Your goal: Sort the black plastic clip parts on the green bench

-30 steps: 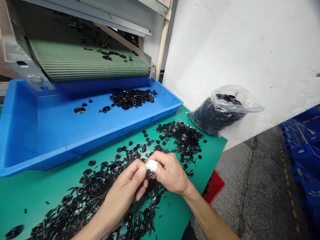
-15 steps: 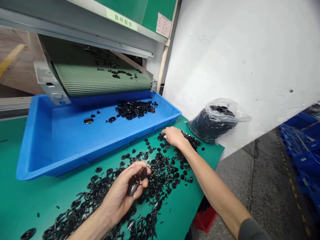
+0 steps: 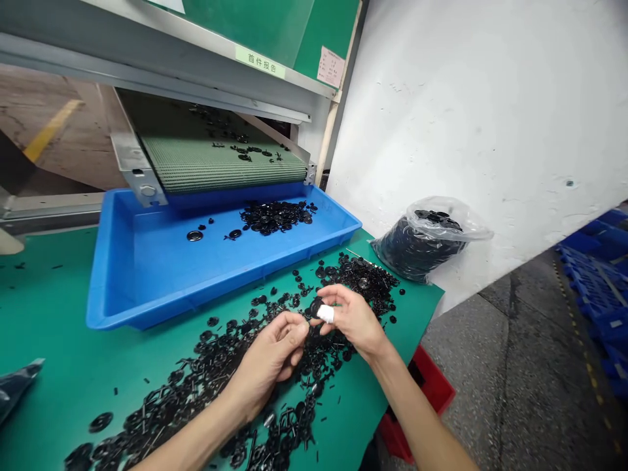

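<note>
My left hand (image 3: 277, 353) is closed over the middle of a heap of small black plastic parts (image 3: 176, 399). Its thumb and fingertips are pinched together, and what lies inside them is hidden. Close against those fingertips is my right hand (image 3: 356, 324), holding a round black plastic disc (image 3: 315, 306) between thumb and fingers. White tape (image 3: 326, 313) wraps one of its digits. The heap beneath mixes discs, short pins and cross-shaped bits, spread over the green tabletop (image 3: 53, 294).
A blue tray (image 3: 167, 288) with similar parts stands under the end of a green conveyor belt (image 3: 226, 169). At the back right, a clear bag (image 3: 419, 242) full of black parts leans by a white panel. Below the table's right edge is a red bin (image 3: 434, 379).
My right hand has come back from the far side of the heap to my left hand, now with a black disc. My left hand has turned and closed, hiding the discs seen in its palm.
</note>
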Demonstrator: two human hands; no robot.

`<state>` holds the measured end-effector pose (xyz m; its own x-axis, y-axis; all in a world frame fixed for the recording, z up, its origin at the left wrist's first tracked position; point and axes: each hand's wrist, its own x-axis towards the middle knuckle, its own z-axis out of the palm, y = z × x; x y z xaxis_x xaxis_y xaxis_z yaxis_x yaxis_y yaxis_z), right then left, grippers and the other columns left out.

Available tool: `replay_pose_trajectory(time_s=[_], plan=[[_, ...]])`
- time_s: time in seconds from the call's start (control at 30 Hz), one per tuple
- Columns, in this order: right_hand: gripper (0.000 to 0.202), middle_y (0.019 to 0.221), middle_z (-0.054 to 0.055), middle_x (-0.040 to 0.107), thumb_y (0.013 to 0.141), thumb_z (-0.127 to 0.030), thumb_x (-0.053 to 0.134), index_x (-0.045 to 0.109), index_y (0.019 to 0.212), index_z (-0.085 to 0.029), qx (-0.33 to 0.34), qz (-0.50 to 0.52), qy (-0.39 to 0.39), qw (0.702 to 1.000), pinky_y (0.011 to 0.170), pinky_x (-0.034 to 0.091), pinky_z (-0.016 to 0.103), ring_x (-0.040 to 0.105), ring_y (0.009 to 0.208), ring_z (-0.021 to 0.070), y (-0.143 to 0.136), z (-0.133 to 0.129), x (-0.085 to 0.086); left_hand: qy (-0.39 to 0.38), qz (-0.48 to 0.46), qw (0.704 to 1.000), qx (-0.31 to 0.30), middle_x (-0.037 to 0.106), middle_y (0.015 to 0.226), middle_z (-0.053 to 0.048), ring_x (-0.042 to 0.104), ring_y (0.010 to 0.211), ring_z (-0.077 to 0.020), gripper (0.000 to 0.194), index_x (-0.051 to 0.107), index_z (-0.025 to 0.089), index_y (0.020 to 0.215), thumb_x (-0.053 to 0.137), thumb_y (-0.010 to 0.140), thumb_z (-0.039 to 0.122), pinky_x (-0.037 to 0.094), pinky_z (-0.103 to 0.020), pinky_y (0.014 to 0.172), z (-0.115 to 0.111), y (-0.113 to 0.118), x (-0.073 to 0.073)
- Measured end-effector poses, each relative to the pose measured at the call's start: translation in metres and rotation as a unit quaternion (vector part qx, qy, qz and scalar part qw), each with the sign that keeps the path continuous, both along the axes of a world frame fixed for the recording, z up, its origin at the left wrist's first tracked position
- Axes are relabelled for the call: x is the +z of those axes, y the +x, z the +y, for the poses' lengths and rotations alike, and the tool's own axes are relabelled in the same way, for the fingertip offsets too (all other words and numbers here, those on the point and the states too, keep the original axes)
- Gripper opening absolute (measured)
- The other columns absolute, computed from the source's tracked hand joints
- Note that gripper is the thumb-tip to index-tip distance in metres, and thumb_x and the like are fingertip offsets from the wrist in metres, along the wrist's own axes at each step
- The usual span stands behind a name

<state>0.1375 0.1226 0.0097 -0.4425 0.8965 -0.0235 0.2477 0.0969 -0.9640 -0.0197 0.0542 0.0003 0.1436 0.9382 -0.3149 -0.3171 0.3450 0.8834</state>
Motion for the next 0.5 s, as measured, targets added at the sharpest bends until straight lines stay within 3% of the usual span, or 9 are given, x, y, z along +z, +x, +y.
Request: replay_pose_trajectory(time_s=[0.1,0.2,0.33,0.5], plan=[[0.028,0.089,0.001,0.059,0.080,-0.018,0.059,0.066,0.108,-0.019,-0.052,0.066,0.028,0.996,0.060,0.053,0.024,0.064,0.066,0.0108,-0.007,-0.024,-0.005,0.036,0.072,0.997,-0.004,0.044,0.055,0.009,0.028,0.046,-0.0069,0.030,0.054,0.022,0.086,0.054,0.089,0.052,0.019,-0.015,0.041,-0.003,0.002,0.000],[0.032,0.085,0.000,0.061,0.078,-0.006,0.051,0.069,0.100,-0.021,-0.074,-0.021,0.153,0.985,0.064,0.049,0.024,0.060,0.072,0.0114,-0.006,-0.036,-0.002,0.056,0.127,0.990,-0.006,0.046,0.054,0.008,0.029,0.046,-0.0082,0.033,0.052,0.022,0.078,0.049,0.091,0.052,0.021,-0.017,0.042,-0.005,0.003,0.001],[0.028,0.079,-0.002,0.063,0.076,-0.003,0.049,0.064,0.093,-0.020,0.007,-0.137,0.170,0.976,0.063,0.045,0.024,0.057,0.070,0.0121,0.006,-0.037,0.010,0.078,0.195,0.977,-0.018,0.049,0.050,0.006,0.030,0.045,-0.0095,0.035,0.052,0.021,0.072,0.047,0.091,0.051,0.021,-0.019,0.042,-0.006,0.004,0.004],[0.034,0.086,0.000,0.062,0.076,-0.002,0.047,0.059,0.102,-0.021,0.068,-0.150,0.162,0.973,0.067,0.046,0.024,0.057,0.075,0.0129,0.008,-0.037,0.014,0.052,0.174,0.983,-0.009,0.048,0.048,0.007,0.029,0.042,-0.0078,0.038,0.052,0.021,0.071,0.051,0.088,0.055,0.019,-0.018,0.041,-0.004,0.002,0.000]])
